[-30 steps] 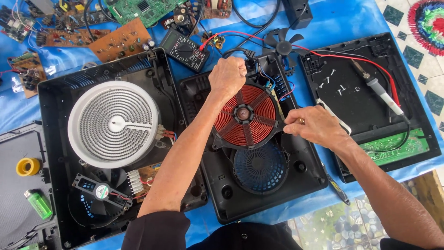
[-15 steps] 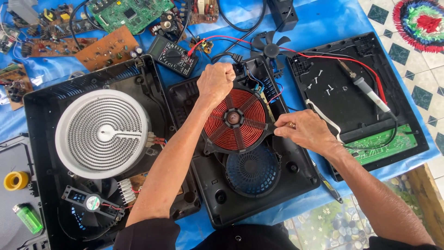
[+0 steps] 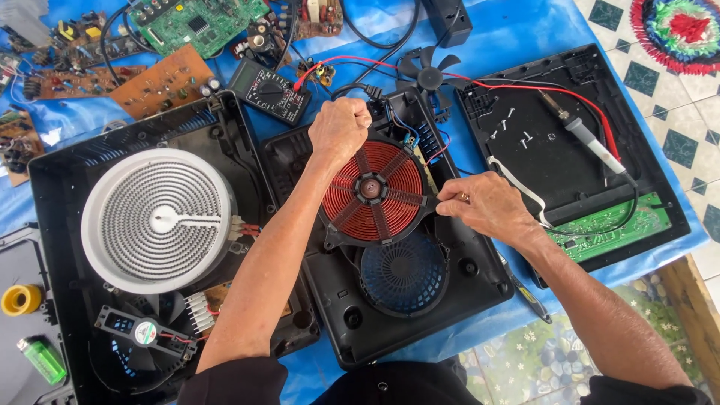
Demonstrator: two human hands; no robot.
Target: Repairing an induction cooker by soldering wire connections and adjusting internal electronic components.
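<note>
A round copper-red induction coil (image 3: pixel 373 192) sits tilted in an open black cooker base (image 3: pixel 337 300), above a blue fan grille (image 3: pixel 403 272). My left hand (image 3: pixel 339 129) is closed in a fist at the coil's far edge, gripping it there. Fingers of my right hand (image 3: pixel 484 205) pinch the black arm of the coil frame at its right edge. Thin blue and red wires run from the base's top right corner.
Left: a second open cooker (image 3: pixel 67 172) with a white spiral heating element (image 3: pixel 157 219) and a small fan (image 3: pixel 142 331). Right: a black cover (image 3: pixel 570 157) holding screws, a green circuit board (image 3: pixel 611 226), a soldering iron (image 3: pixel 585 139). Behind: multimeter (image 3: pixel 270 91), boards, loose fan (image 3: pixel 427 72).
The view has drifted slightly. Both hands stay on the coil; my right hand has shifted a little left, onto the coil's right arm.
</note>
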